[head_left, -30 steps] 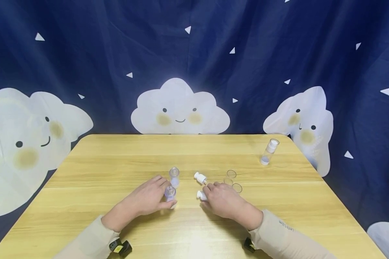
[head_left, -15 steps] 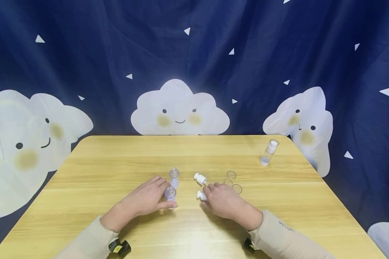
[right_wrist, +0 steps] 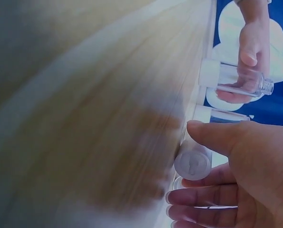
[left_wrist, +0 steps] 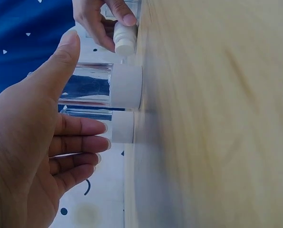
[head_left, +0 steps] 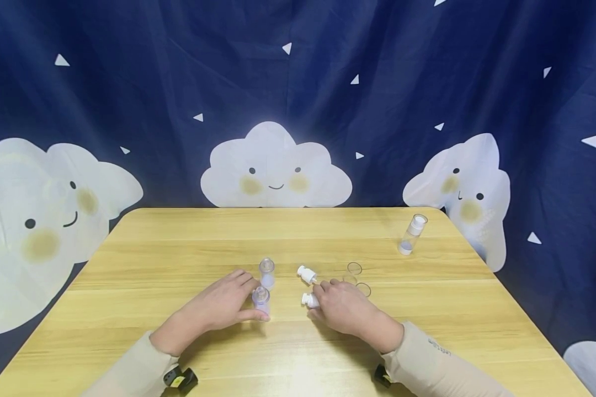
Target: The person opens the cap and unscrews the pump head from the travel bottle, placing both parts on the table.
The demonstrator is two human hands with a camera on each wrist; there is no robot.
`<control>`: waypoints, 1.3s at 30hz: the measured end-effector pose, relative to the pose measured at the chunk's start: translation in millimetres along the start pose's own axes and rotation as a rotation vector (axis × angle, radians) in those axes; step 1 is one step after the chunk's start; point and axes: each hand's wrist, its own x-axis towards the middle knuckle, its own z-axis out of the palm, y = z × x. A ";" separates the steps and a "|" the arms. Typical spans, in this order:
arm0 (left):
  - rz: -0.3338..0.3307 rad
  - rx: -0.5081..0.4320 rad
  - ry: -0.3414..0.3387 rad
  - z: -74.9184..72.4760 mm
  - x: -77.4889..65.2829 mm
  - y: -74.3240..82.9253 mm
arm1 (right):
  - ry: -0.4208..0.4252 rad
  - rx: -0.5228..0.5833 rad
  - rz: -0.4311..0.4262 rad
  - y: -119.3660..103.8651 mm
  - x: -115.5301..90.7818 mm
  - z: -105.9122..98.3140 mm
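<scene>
Two clear bottles with white bases stand upright at the table's middle: the nearer bottle point(head_left: 261, 300) and, just behind it, the farther bottle point(head_left: 266, 271). My left hand point(head_left: 223, 302) is beside the nearer one, thumb spread away from nearly straight fingers; contact is unclear. To the right lie two white pump heads. My right hand point(head_left: 345, 306) holds the nearer pump head point(head_left: 309, 300) between thumb and fingers, partly covering it. The other pump head point(head_left: 306, 274) lies just beyond those fingers. In the right wrist view, the held pump head point(right_wrist: 193, 165) shows its round end.
Clear round caps point(head_left: 355, 268) lie on the wooden table point(head_left: 203, 231) beyond my right hand, partly hidden. Another bottle with a white top point(head_left: 412, 234) stands at the far right. A dark blue curtain point(head_left: 377, 33) with clouds hangs behind the table.
My left hand has shifted very slightly left by the nearer bottle. My right hand stays at the pump head, nearly still.
</scene>
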 end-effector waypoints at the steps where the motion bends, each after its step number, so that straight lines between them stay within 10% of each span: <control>1: 0.004 0.003 0.002 -0.3 -0.1 -0.3 | 0.006 -0.005 -0.002 0.4 -0.3 0.3; 18: 0.025 0.001 0.020 -3.4 -3.5 -1.1 | 0.116 -0.015 0.002 8.3 -1.3 -23.2; 39: 0.003 -0.042 0.027 -12.3 -4.7 1.5 | 0.190 0.192 0.319 63.9 -36.8 -50.3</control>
